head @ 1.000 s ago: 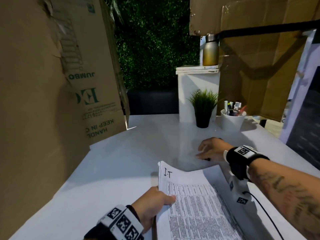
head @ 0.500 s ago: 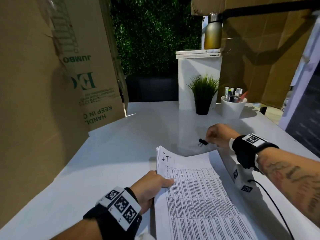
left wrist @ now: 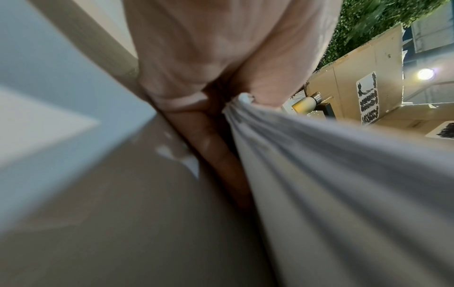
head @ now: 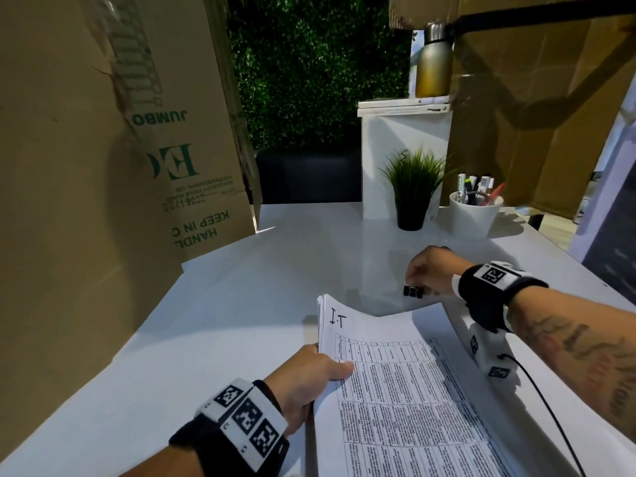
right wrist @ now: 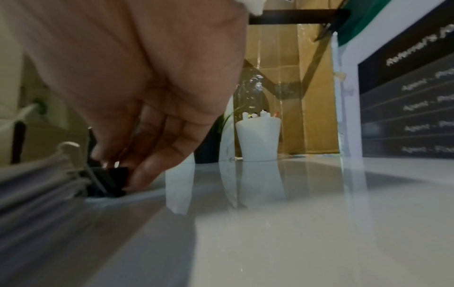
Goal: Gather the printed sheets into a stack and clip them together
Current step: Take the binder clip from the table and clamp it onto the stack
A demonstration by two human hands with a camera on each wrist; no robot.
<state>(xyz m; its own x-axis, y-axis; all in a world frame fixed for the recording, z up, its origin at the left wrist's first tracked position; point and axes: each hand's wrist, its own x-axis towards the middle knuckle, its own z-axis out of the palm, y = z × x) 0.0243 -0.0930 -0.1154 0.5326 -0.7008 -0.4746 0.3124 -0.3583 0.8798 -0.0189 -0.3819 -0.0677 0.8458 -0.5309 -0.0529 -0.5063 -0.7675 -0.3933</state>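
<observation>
A stack of printed sheets (head: 395, 390) marked "I.T" lies on the white table (head: 241, 321), its left edge lifted. My left hand (head: 309, 376) grips that left edge, thumb on top; the left wrist view shows the stack's edge (left wrist: 319, 165) pinched against my fingers (left wrist: 216, 147). My right hand (head: 426, 273) pinches a small black binder clip (head: 413, 291) just beyond the stack's far edge, low over the table. In the right wrist view the binder clip (right wrist: 110, 180) sits between my fingertips (right wrist: 145, 174), right beside the sheets (right wrist: 36, 180).
A potted plant (head: 413, 191) and a white cup of pens (head: 475, 215) stand at the back right, before a white box (head: 402, 160) with a metal bottle (head: 433, 60). Cardboard (head: 103, 166) walls the left side. A cable (head: 547, 407) runs from my right wrist.
My right hand lifted the binder clip off the table and brought it back toward the stack's far edge. My left hand kept hold of the sheets' left edge.
</observation>
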